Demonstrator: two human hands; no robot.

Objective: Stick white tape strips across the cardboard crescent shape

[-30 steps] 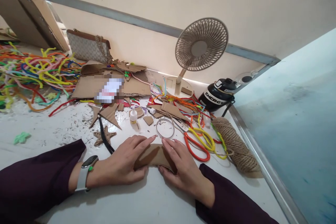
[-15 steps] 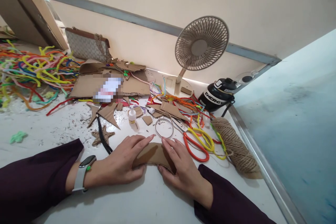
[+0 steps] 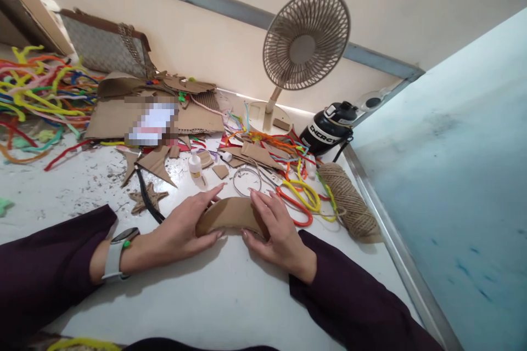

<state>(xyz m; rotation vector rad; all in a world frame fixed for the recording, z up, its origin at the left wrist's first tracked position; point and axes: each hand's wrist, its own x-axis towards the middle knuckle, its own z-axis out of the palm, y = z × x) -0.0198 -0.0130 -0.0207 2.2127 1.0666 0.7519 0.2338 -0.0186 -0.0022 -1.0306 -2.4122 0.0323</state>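
Note:
A curved strip of brown cardboard (image 3: 233, 214) arches between my two hands, just above or on the white table. My left hand (image 3: 187, 227) grips its left end, thumb along the near edge and fingers on the far side. Its right end is held by my right hand (image 3: 274, 225) in the same way; both ends are partly hidden by the fingers. Just beyond are a small white glue bottle (image 3: 195, 167), a thin ring (image 3: 247, 180) and a cardboard star (image 3: 149, 197). Scissors with orange and yellow handles (image 3: 302, 203) lie right of my right hand.
A ball of twine (image 3: 349, 203) and a black bottle (image 3: 329, 129) stand at the right, by the metal edge. Behind are a fan (image 3: 304, 46), cardboard sheets (image 3: 201, 115) and a handbag (image 3: 105, 41). Pipe cleaners (image 3: 41, 93) heap at the left.
The camera view has shifted, so the whole scene sits higher and further left. Both hands keep hold of the cardboard strip, which now shows more of its bowed face.

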